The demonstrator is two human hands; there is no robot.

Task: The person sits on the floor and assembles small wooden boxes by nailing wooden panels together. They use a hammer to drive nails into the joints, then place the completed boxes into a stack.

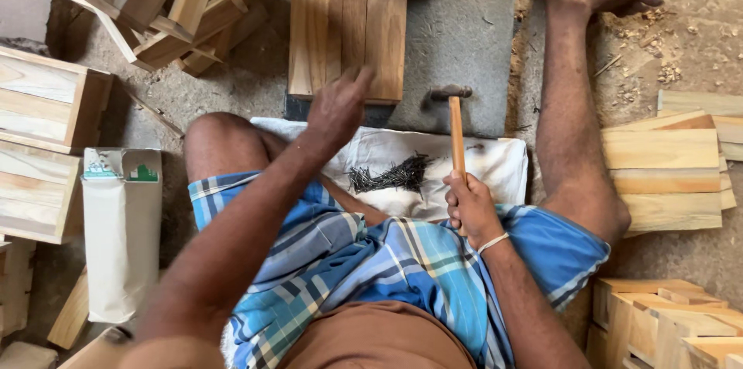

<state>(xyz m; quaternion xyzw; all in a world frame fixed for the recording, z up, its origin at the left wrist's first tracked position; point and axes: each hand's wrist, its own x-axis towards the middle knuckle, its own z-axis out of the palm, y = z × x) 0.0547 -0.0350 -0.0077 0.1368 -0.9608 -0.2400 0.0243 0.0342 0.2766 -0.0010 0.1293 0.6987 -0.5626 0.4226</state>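
Gripping a hammer (457,133), right hand (467,203); left hand (337,110) loosely open over dusty floor (464,29).

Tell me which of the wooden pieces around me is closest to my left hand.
The flat plank panel straight ahead: your left hand hovers over its near edge, while the other wood lies off to the sides.

cloth (495,164) white | wrap (371,261) blue plaid | nails (391,175) dark

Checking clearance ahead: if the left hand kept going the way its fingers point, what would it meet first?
Most likely the flat panel of joined wooden planks: the left hand points up-frame over its near edge. How high the hand is above it is unclear from this view.
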